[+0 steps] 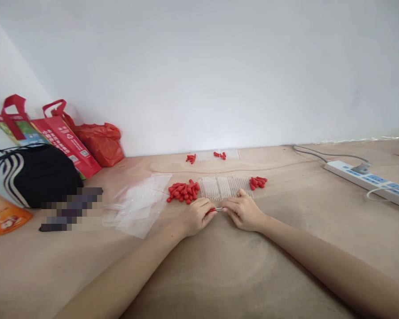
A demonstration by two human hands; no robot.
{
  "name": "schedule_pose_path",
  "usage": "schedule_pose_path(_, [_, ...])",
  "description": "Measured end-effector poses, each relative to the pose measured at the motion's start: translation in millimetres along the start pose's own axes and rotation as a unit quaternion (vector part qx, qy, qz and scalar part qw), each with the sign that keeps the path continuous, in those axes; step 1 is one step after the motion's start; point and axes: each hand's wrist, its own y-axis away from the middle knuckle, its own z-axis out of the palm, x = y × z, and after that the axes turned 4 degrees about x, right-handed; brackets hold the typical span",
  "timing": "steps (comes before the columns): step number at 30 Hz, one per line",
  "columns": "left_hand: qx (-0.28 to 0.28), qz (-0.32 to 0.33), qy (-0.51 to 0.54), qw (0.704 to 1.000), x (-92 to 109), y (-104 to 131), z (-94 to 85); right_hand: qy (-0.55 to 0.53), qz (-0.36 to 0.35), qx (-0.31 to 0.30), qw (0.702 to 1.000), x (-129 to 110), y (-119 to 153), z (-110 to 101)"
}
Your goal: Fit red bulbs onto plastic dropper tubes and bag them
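Observation:
Between my hands a thin clear dropper tube (219,209) lies crosswise, with a red rubber bulb (211,211) at its left end. My left hand (196,218) is closed around the bulb, which the fingers partly cover. The tube's other end is pinched in the fingers of my right hand (248,212). How far the bulb sits over the tube is hard to see. Just behind my hands lies a row of clear dropper tubes (216,188), side by side. A pile of red rubber bulbs (182,192) is at its left, a smaller bulb cluster (258,182) at its right.
Clear zip bags (141,208) lie left of the bulbs. By the wall is a bag with small red bulbs (222,155). Shopping bags (69,144), a black drawstring bag (49,177) and an orange pouch (6,217) stand left. A power strip (369,177) with cables lies right.

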Motion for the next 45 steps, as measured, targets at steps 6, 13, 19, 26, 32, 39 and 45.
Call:
schedule_pose_path(6, [0.017,0.0,0.011,1.0,-1.0,-0.3,3.3,-0.008,0.01,-0.011,1.0,-0.9,-2.0,3.8])
schedule_pose_path(13, [0.013,-0.006,0.021,1.0,-4.6,-0.2,5.7,-0.014,0.023,-0.016,1.0,-2.1,-5.0,5.9])
schedule_pose_path(19, [0.05,-0.025,0.014,0.998,-12.8,1.1,2.8,-0.024,0.05,-0.017,0.998,6.2,-3.4,-6.7])
schedule_pose_path(26, [0.078,-0.051,-0.023,0.995,-16.6,3.0,1.7,0.024,0.07,-0.013,0.997,6.4,2.9,-9.0])
schedule_pose_path(32, [0.143,-0.123,-0.122,0.974,-17.5,3.1,-2.9,0.07,0.228,0.107,0.965,26.3,3.4,-13.3])
schedule_pose_path(39, [0.116,-0.127,-0.127,0.977,-18.4,4.0,-2.1,0.131,0.45,0.111,0.876,59.3,15.6,-26.0])
schedule_pose_path(45, [0.103,-0.13,-0.136,0.977,-17.9,3.7,-1.9,0.198,0.445,0.062,0.871,51.5,10.6,-19.9])
